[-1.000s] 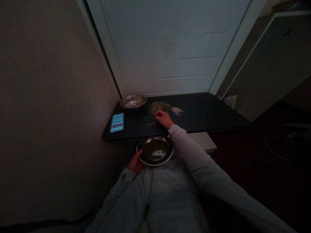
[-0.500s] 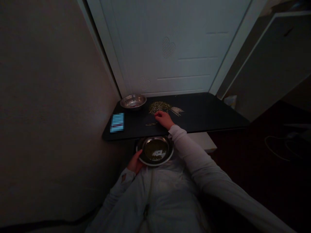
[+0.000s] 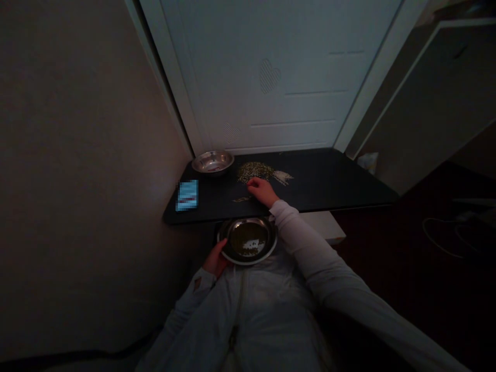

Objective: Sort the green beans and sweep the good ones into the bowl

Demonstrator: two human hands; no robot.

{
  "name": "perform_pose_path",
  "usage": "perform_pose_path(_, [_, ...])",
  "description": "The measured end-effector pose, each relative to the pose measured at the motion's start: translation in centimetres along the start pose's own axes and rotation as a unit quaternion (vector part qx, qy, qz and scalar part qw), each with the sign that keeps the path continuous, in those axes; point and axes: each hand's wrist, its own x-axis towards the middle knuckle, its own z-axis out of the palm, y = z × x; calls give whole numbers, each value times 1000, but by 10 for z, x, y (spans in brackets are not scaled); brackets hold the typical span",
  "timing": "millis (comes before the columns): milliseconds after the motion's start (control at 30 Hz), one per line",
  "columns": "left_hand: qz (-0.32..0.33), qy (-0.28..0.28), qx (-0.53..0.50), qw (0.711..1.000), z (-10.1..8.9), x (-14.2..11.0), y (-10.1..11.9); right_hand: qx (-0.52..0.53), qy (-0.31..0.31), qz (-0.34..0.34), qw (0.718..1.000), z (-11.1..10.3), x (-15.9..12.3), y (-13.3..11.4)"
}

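Note:
My left hand (image 3: 215,260) grips the left rim of a round metal bowl (image 3: 248,262), held at my lap below the table edge. Small dark green grains that look like mung beans (image 3: 242,240) cover much of its bottom, with a bright patch of bare metal showing. My right hand (image 3: 263,191) rests over the dark table (image 3: 329,178), fingers curled together. Whatever is between the fingertips is too small to make out. Just beyond it lies a pile of mixed green and pale grains (image 3: 253,170). Beside the hand is a small scatter of grains (image 3: 241,199).
A second metal bowl (image 3: 213,163) stands at the table's back left. In front of it lies a phone-like object with a blurred, lit screen (image 3: 187,196). Pale slivers (image 3: 282,177) lie right of the pile. A white box (image 3: 323,226) sits under the front edge; a white door (image 3: 302,108) rises behind.

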Motion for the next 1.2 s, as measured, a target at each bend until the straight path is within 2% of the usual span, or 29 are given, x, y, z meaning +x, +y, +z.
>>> perform_pose_path(267, [4,-15,-11,1000,-1,1,-1,-15,-8,-2,1000,0,0,0])
perform_pose_path(600, [3,8,-6,1000,0,1,-1,-17,-21,-3,1000,-1,0,-1])
perform_pose_path(1200, [4,11,2,1000,0,0,0,-4,-57,3,998,0,-3,-3])
